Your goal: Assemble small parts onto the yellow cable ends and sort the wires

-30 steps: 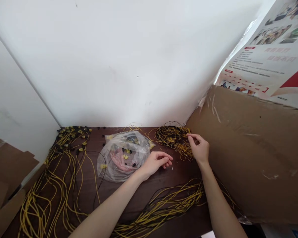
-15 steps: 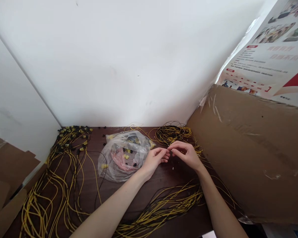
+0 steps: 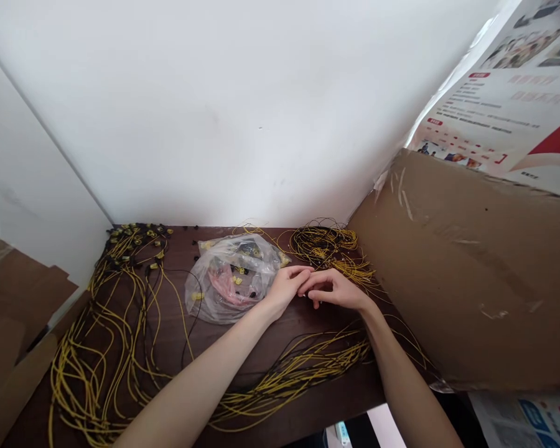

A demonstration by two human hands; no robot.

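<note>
My left hand [image 3: 287, 287] and my right hand [image 3: 336, 289] meet over the brown table, fingertips against each other. The left fingers are closed together, and what they hold, if anything, is too small to make out. My right thumb and index finger curve toward the left fingertips in a pinch, with a tiny pale speck near them. Just left of my left hand lies a clear plastic bag [image 3: 198, 308] with yellow and black small parts in and around it. Behind the hands sits a coiled bundle of thin yellow and black wires [image 3: 320, 242].
Yellow and black cables [image 3: 81, 348] spread over the left side, with connector ends [image 3: 137, 233] at the back. Another cable bundle [image 3: 298, 373] runs beneath my forearms. A cardboard panel [image 3: 471, 280] bounds the right, and a white wall [image 3: 261, 124] the back.
My right hand has moved left and closer over the left fingertips, so the hands overlap more. The view has tilted slightly downward.
</note>
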